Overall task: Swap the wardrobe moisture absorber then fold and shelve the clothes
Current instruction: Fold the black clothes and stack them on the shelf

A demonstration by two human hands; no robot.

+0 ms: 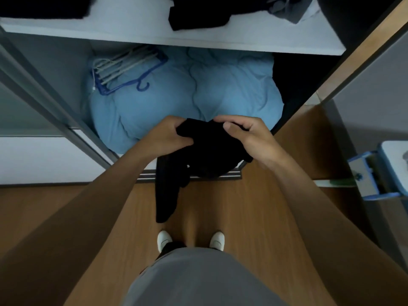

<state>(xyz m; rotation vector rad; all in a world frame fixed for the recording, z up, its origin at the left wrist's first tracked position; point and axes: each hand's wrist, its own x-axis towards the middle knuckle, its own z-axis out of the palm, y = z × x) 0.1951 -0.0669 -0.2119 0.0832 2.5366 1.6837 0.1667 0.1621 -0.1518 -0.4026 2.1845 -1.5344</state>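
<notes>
Black cloth garment (212, 151): top gripped by curled fingers, left hand (170, 136) and right hand (248, 135). Tail hangs down (nearer left).

Both bare arms reach forward and meet at mid-frame.
The left hand (172, 136) and right hand (247, 135) sit close together, fingers curled over the top edge of a black cloth garment (212, 149); the right thumb seems to pinch it, though dark folds blur the grip.
</notes>
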